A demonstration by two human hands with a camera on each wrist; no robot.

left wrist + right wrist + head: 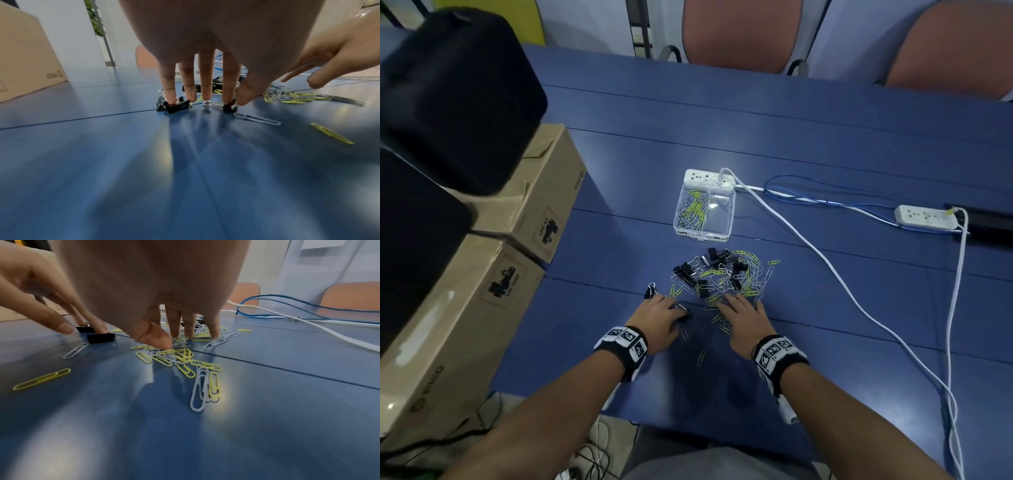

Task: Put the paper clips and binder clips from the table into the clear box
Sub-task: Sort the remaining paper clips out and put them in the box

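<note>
A clear box (722,224) stands open on the blue table (825,137), with yellow and grey paper clips (693,212) in its left compartment. In front of it lies a mixed pile of paper clips (748,277) and black binder clips (688,270). My left hand (659,317) reaches the pile's left edge. Its straight fingers (205,81) press down on two binder clips (177,106). My right hand (743,317) rests its straight fingers and thumb (160,339) on the loose paper clips (185,356). Neither hand has lifted anything.
A white power strip (709,178) sits right behind the box, and a second one (924,217) lies far right. White and blue cables (825,267) cross the table's right side. Cardboard boxes (527,205) and black bags (455,96) crowd the left. Chairs (743,31) stand beyond.
</note>
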